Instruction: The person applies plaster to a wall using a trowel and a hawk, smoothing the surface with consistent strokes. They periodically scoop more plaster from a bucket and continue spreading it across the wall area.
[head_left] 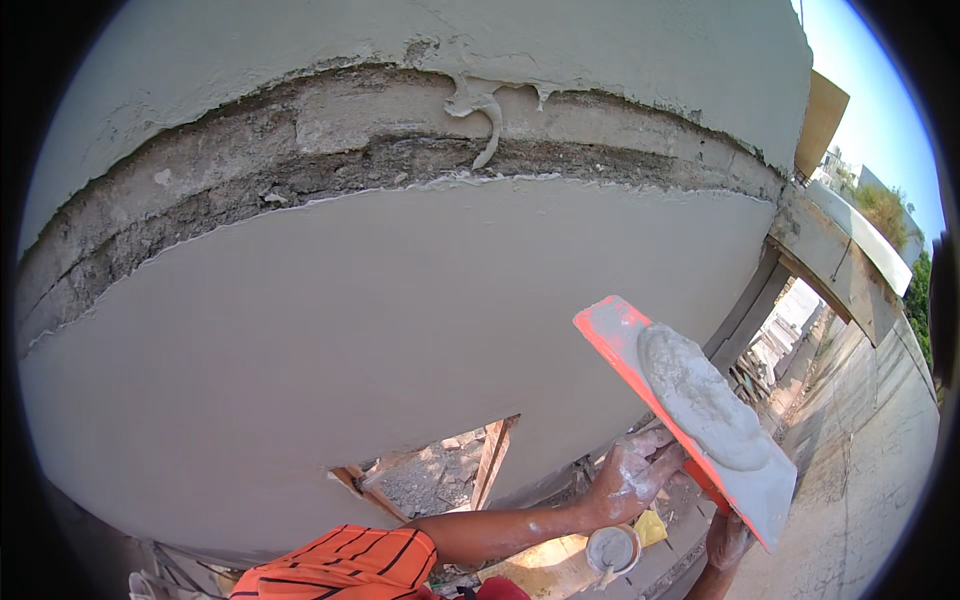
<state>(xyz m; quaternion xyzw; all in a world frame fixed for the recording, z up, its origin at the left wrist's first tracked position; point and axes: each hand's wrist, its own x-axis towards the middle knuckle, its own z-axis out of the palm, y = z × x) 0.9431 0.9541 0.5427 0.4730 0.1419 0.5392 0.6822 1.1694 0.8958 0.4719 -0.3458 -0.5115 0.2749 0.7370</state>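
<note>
Overhead, one red trowel (690, 410) — one plaster mound (700, 395) — both hands' (628, 478) (726, 540) fingers clamped on it.

From my remote seat I see no labels, signs or screens anywhere against the plastered wall (400, 330), and the only thing that might pass for a package is a crumpled yellow bag-like scrap (650, 527) lying low on the ground beside a small round grey tub (611, 549).
</note>
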